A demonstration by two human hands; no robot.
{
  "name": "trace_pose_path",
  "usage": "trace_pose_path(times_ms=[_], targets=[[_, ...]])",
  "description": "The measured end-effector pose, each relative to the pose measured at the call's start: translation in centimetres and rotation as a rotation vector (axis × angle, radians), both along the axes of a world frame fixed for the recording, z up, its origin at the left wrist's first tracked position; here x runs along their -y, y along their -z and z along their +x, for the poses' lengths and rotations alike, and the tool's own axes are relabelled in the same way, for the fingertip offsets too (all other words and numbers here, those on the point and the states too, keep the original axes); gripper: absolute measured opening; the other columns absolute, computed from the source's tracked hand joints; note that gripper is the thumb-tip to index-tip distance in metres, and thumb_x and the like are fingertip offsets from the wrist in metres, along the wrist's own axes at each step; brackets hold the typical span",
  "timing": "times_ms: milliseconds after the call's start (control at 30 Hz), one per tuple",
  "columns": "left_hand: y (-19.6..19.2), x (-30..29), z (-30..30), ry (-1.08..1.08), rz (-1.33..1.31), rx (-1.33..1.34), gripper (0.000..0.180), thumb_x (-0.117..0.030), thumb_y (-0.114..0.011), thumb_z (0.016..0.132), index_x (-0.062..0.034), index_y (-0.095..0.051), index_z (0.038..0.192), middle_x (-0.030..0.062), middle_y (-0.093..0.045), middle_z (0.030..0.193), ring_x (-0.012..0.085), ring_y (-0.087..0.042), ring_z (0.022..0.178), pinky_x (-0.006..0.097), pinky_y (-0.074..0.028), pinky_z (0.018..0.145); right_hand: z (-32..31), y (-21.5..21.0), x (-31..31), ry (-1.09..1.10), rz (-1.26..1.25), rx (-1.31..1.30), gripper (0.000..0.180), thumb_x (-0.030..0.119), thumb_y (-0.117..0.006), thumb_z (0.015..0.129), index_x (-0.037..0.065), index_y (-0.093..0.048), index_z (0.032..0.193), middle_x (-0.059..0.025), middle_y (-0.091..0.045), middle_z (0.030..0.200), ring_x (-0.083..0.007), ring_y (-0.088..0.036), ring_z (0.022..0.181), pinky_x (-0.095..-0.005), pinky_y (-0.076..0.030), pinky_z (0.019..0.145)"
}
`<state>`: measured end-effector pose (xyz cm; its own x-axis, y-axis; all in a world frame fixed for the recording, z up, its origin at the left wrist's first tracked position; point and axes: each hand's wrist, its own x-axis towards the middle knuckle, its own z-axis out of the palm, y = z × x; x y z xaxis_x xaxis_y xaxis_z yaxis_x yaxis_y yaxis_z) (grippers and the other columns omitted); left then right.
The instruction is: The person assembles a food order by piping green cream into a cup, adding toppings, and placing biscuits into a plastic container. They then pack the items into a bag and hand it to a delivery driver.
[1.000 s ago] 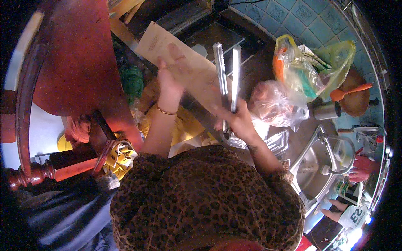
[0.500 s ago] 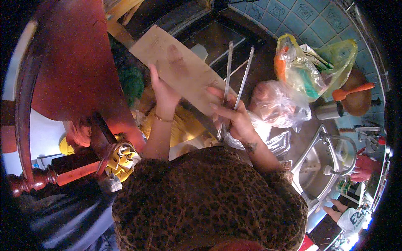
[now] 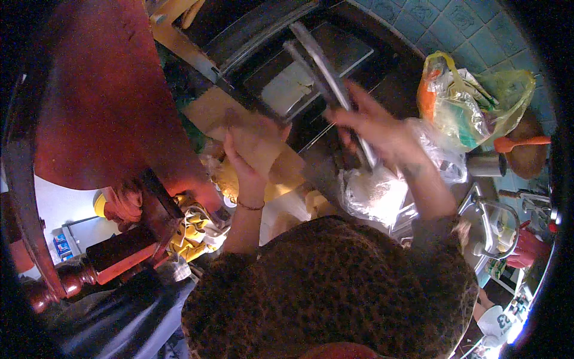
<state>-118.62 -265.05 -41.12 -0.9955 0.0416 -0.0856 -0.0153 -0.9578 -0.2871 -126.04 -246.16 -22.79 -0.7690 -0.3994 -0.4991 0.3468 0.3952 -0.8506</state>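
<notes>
My left hand [image 3: 246, 164] grips a flat tan board [image 3: 210, 110], perhaps cardboard or wood, smeared by motion. Its thumb lies across the board's face. Off to the right, my right hand [image 3: 379, 128] is closed around long metal tongs [image 3: 326, 63], whose two arms point up and to the left over a dark stove-like surface [image 3: 287, 45]. The tongs and the fingers are blurred. Just beneath my right forearm lies a bright clear plastic bag [image 3: 373, 191]; its contents cannot be made out.
At the right stand a yellowish plastic bag [image 3: 472, 113] with packets, a metal cup [image 3: 485, 163], an orange spoon-like utensil [image 3: 520, 142] and a sink with a curved faucet [image 3: 513, 218]. A red wooden chair [image 3: 101, 96] is close on the left, with yellow-patterned cloth [image 3: 200, 230] beside it.
My right hand has come off the board and swung up and right with the tongs. The board has dropped lower and tilted, held by my left hand alone. The whole view has shifted slightly.
</notes>
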Motion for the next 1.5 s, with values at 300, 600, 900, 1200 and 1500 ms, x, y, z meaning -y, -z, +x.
trace_pose_path(times_ms=[300, 600, 900, 1200, 1500], targets=[[1.5, 1.2, 6.1, 0.005, -0.086, 0.174, 0.055, -0.05, -0.044, 0.086, -0.0102, -0.046, 0.125, 0.0079, -0.053, 0.118, 0.0256, -0.051, 0.106, 0.047, -0.03, 0.104, -17.4, 7.7, 15.4, -0.278, -0.209, -0.083, 0.024, 0.019, -0.061, 0.084, 0.003, -0.055, 0.1, -0.0052, -0.054, 0.076, -0.0137, -0.057, 0.062, -0.029, -0.056, 0.055], [-1.5, 0.0, 7.5, 0.079, -0.34, 0.265, 0.061, -0.051, -0.032, 0.09, -0.0039, -0.04, 0.128, 0.0103, -0.052, 0.119, 0.0241, -0.051, 0.107, 0.036, -0.038, 0.097, -34.0, 18.8, 33.2, -0.244, 0.209, -0.665, 0.03, 0.027, -0.054, 0.084, 0.009, -0.055, 0.108, -0.0102, -0.055, 0.098, -0.0269, -0.056, 0.083, -0.0396, -0.048, 0.069], [-5.0, 1.5, 5.5, 0.17, -0.472, 0.338, 0.063, -0.052, -0.035, 0.088, -0.0034, -0.04, 0.128, 0.0117, -0.053, 0.114, 0.0244, -0.052, 0.103, 0.037, -0.04, 0.093, -40.1, 25.0, 37.4, -0.153, 0.304, -1.23, 0.046, 0.04, -0.043, 0.088, 0.014, -0.045, 0.126, -0.0092, -0.046, 0.125, -0.0289, -0.045, 0.113, -0.0418, -0.037, 0.094], [-3.3, 2.0, 5.1, 0.039, 0.1, 0.182, 0.062, -0.051, -0.043, 0.086, -0.0044, -0.042, 0.126, 0.0103, -0.053, 0.114, 0.0242, -0.052, 0.107, 0.039, -0.034, 0.101, -30.0, 14.2, 23.4, -0.481, -0.103, -0.226, 0.029, 0.025, -0.055, 0.086, 0.008, -0.058, 0.109, -0.0045, -0.059, 0.096, -0.0158, -0.053, 0.071, -0.0271, -0.046, 0.054], [-0.5, 3.0, -1.5, -0.07, -0.052, 0.094, 0.053, -0.045, -0.055, 0.08, -0.0043, -0.049, 0.113, 0.0125, -0.053, 0.111, 0.027, -0.048, 0.11, 0.052, -0.022, 0.107, -8.4, -1.6, -1.5, -0.331, -0.017, -0.059, 0.036, 0.026, -0.055, 0.087, 0.002, -0.055, 0.115, -0.0019, -0.062, 0.085, -0.0062, -0.049, 0.05, -0.0197, -0.039, 0.043]])
